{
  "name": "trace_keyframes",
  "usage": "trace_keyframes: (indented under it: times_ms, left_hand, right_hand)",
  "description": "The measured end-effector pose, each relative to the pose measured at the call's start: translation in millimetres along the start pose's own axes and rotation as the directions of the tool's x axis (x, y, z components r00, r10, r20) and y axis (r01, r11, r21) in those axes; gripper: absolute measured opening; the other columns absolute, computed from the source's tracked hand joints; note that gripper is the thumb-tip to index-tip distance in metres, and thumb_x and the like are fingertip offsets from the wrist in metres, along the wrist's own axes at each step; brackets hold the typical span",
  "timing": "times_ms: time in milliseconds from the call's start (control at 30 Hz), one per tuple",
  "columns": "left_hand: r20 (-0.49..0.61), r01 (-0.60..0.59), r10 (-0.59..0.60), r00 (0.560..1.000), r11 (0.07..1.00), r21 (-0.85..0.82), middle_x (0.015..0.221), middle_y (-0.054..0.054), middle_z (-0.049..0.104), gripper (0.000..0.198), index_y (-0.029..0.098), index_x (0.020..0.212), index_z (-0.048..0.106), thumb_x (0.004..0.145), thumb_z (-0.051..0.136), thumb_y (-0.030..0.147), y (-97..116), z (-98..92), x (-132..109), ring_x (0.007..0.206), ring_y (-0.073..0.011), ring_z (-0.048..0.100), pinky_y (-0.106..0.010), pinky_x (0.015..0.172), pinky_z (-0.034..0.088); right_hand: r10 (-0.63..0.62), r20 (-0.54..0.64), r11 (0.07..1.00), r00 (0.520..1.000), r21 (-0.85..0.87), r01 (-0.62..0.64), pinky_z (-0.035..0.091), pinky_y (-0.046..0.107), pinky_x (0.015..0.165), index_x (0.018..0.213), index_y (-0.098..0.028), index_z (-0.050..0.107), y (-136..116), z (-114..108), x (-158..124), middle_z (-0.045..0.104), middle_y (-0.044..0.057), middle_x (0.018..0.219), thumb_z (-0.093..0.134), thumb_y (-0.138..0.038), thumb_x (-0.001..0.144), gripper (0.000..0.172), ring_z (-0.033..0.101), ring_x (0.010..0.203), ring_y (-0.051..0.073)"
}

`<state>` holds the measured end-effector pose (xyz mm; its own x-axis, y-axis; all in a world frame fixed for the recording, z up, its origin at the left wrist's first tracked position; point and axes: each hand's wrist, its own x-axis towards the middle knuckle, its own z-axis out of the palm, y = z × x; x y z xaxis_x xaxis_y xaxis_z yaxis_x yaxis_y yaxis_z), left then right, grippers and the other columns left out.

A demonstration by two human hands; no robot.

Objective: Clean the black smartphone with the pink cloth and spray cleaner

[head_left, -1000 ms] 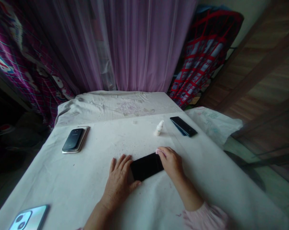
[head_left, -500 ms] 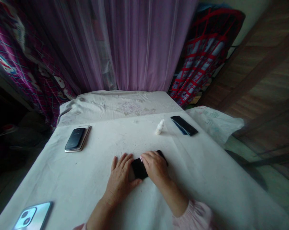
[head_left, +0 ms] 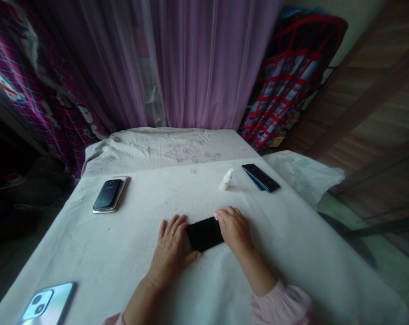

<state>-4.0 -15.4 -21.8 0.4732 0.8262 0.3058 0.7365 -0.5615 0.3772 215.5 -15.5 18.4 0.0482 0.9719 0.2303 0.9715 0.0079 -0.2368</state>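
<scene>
Well, across a white cloth-covered worktop (head_left: 89, 253) below a sheer purple curtain (head_left: 204, 67), a slim black smartphone (head_left: 203, 234) lies flat between both hands, its long axis running nearly side to side with a slight tilt. The left hand (head_left: 169, 253) sits at its left end, fingers (head_left: 172, 228) spread, thumb against the lower corner. The right hand (head_left: 234, 230) covers its right end, fingers (head_left: 229, 214) pressed together, any grip hidden; open cloth lies beyond, toward a small white dropper bottle (head_left: 226, 179).
</scene>
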Motion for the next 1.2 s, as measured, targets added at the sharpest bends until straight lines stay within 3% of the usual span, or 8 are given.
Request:
trace_keyframes:
  times_ms: [200,367,533,833,967,1100,1200]
  left_hand:
    - [-0.029,-0.016,0.016,0.999,1.000,0.011,0.136,-0.021,0.056,0.070,0.017,0.121,0.054,0.070,0.074,0.061,-2.3,3.5,-0.1,0.132,-0.0402,0.046,-0.065,0.108,0.029]
    - [-0.071,-0.006,0.007,0.997,1.000,0.015,0.135,-0.021,0.057,0.068,0.017,0.116,0.055,0.068,0.074,0.062,-2.0,4.6,0.3,0.130,-0.0399,0.048,-0.063,0.107,0.033]
    - [-0.049,0.006,-0.006,0.999,1.000,0.000,0.135,-0.020,0.057,0.066,0.018,0.113,0.055,0.065,0.079,0.056,0.1,2.6,1.0,0.131,-0.0408,0.046,-0.064,0.107,0.031]
    - [-0.014,0.038,-0.038,0.999,0.999,-0.031,0.138,-0.019,0.054,0.063,0.018,0.114,0.053,0.065,0.079,0.047,3.9,-2.0,2.1,0.134,-0.0398,0.043,-0.065,0.110,0.028]
    - [-0.015,0.029,-0.030,0.999,0.999,-0.027,0.139,-0.019,0.054,0.061,0.019,0.114,0.053,0.066,0.078,0.047,3.7,-2.0,1.8,0.134,-0.0395,0.043,-0.065,0.110,0.027]
    - [-0.016,0.016,-0.016,1.000,1.000,-0.017,0.138,-0.020,0.054,0.062,0.018,0.115,0.053,0.066,0.079,0.048,2.7,-2.1,1.4,0.133,-0.0402,0.043,-0.065,0.109,0.028]
    - [-0.014,0.011,-0.011,1.000,1.000,-0.009,0.137,-0.021,0.055,0.064,0.018,0.114,0.053,0.065,0.080,0.050,1.6,-2.0,1.3,0.132,-0.0407,0.044,-0.065,0.109,0.029]
  right_hand:
    - [-0.134,0.089,0.990,0.987,0.066,0.128,0.041,0.030,0.077,0.090,-0.023,0.070,-49.0,6.3,-2.6,0.069,0.003,0.092,0.053,-0.019,0.095,0.019,0.058,0.089,0.020]
    - [-0.221,0.102,0.969,0.970,0.137,0.207,0.042,0.029,0.078,0.088,-0.023,0.069,-67.0,9.6,-4.1,0.070,0.002,0.092,0.056,-0.020,0.094,0.015,0.059,0.090,0.019]
    - [-0.237,0.064,0.962,0.969,0.155,0.225,0.042,0.029,0.077,0.089,-0.022,0.070,-50.1,6.3,-1.6,0.071,0.002,0.090,0.056,-0.019,0.093,0.014,0.059,0.086,0.019]
    - [-0.063,-0.111,0.992,0.992,0.103,0.074,0.042,0.029,0.076,0.085,-0.023,0.071,30.8,1.0,2.4,0.072,0.004,0.092,0.049,-0.017,0.093,0.024,0.060,0.083,0.019]
    - [-0.015,-0.114,0.993,0.993,0.117,0.028,0.043,0.030,0.077,0.086,-0.022,0.071,23.6,4.2,0.6,0.072,0.005,0.091,0.047,-0.018,0.094,0.026,0.059,0.084,0.020]
    - [-0.113,-0.066,0.979,0.991,0.162,0.122,0.044,0.029,0.079,0.086,-0.022,0.071,-4.4,9.9,-3.3,0.071,0.006,0.092,0.046,-0.019,0.095,0.027,0.058,0.086,0.019]
    - [-0.159,-0.042,0.969,0.986,0.187,0.164,0.044,0.029,0.080,0.088,-0.022,0.071,-9.6,9.6,-2.6,0.071,0.006,0.093,0.047,-0.018,0.095,0.025,0.058,0.087,0.019]
